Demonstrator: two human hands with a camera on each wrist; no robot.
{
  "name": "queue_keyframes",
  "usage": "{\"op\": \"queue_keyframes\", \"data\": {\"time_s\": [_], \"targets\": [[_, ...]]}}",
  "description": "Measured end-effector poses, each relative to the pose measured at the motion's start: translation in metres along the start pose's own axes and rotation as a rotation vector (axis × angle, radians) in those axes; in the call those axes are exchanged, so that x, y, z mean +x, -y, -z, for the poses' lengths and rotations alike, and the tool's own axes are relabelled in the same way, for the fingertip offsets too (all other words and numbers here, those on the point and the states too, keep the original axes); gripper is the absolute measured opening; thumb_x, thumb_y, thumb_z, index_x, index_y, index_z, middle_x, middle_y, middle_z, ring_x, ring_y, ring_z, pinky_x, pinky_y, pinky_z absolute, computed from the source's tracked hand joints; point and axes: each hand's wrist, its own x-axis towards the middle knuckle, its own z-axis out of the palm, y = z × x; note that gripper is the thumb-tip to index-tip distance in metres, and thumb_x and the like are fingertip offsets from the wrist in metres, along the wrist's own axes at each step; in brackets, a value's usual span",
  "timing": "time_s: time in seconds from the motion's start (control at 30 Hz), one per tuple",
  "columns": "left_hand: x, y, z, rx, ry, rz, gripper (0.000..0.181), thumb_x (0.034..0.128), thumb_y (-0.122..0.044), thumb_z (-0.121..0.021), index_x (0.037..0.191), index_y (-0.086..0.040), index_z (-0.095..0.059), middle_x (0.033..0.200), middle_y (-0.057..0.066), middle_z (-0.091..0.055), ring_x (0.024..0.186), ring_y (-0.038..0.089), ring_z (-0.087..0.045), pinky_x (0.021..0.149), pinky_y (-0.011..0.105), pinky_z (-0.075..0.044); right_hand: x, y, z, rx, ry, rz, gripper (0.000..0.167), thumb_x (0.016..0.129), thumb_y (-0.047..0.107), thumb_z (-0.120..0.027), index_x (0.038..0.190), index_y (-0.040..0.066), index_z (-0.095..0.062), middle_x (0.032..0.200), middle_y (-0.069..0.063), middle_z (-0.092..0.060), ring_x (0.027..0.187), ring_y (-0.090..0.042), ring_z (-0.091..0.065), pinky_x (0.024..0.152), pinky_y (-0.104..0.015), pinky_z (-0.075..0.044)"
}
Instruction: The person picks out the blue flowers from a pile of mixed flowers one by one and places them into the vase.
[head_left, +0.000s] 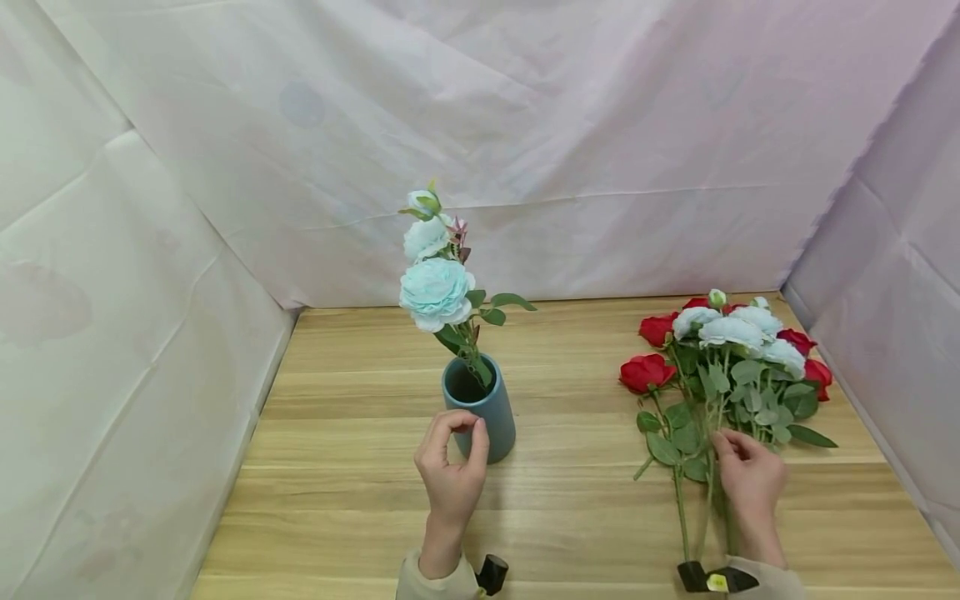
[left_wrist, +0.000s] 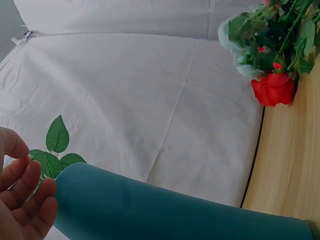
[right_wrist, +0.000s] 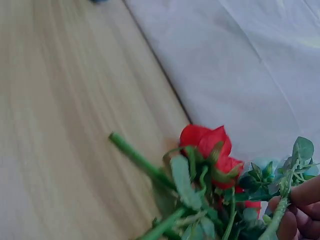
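A blue-grey vase [head_left: 501, 421] stands upright on the table, holding a pale-blue artificial flower [head_left: 437, 292] with a bud and green leaves. My left hand [head_left: 452, 471] is just in front of the vase, fingers loosely curled and nothing between them. In the left wrist view the left hand [left_wrist: 22, 192] is beside the vase [left_wrist: 175, 207] near its leafy end. At the right, my right hand [head_left: 752, 479] pinches a green stem [right_wrist: 281, 212] among the pale-blue flowers [head_left: 731, 333]. Red roses [head_left: 647, 372] lie beneath and around those flowers.
The wooden table [head_left: 352, 467] carries the vase at its middle and the flower pile at its right. White cloth [head_left: 480, 125] hangs behind the table and along both sides. Loose rose stems [head_left: 681, 517] point toward the front edge.
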Motion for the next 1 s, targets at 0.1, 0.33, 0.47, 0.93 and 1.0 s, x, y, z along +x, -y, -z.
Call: {"op": "queue_keyframes", "data": {"time_s": [0.1,0.33,0.47,0.93,1.0], "targets": [[0.0,0.0,0.0,0.001,-0.001,0.001,0.017,0.0724,0.013,-0.063,0.082,-0.001,-0.063,0.077,0.008,-0.062,0.07,0.02,-0.058,0.067,0.022,-0.05,-0.003,0.008,0.001,0.108,-0.029,-0.046,0.016,0.083,0.007,-0.068,0.088,-0.008,-0.071,0.056,0.033,-0.047,0.049,0.01,-0.043,0.046,-0.01,-0.034],[-0.002,0.001,-0.001,0.0,0.005,-0.004,0.017,0.0724,0.012,-0.063,0.082,-0.001,-0.062,0.077,0.008,-0.062,0.07,0.019,-0.058,0.067,0.022,-0.05,-0.007,0.031,0.001,0.291,-0.089,-0.08,0.006,0.082,0.003,-0.068,0.082,-0.002,-0.072,0.055,0.022,-0.055,0.046,0.005,-0.05,0.045,-0.01,-0.039],[-0.003,0.002,-0.001,-0.002,0.005,-0.003,0.017,0.0723,0.012,-0.064,0.082,-0.001,-0.062,0.077,0.008,-0.062,0.069,0.019,-0.058,0.067,0.022,-0.05,-0.007,0.044,0.001,0.326,-0.103,-0.037,0.009,0.083,0.003,-0.067,0.086,-0.005,-0.071,0.057,0.022,-0.056,0.046,0.004,-0.051,0.045,-0.01,-0.04],[-0.005,0.0,-0.005,-0.022,0.032,0.016,0.013,0.0754,0.01,-0.064,0.083,0.0,-0.062,0.076,0.01,-0.061,0.069,0.019,-0.057,0.069,0.02,-0.049,-0.005,0.08,-0.004,0.497,-0.048,0.093,0.014,0.085,-0.003,-0.063,0.093,-0.015,-0.066,0.066,0.013,-0.063,0.052,-0.001,-0.054,0.05,-0.012,-0.043],[-0.005,-0.001,-0.006,-0.027,0.039,0.014,0.012,0.0756,0.011,-0.063,0.083,0.001,-0.061,0.076,0.01,-0.06,0.069,0.019,-0.057,0.069,0.02,-0.048,-0.006,0.084,-0.005,0.503,-0.042,0.112,0.014,0.085,-0.004,-0.063,0.093,-0.015,-0.066,0.067,0.012,-0.063,0.053,-0.001,-0.055,0.051,-0.011,-0.044]]}}
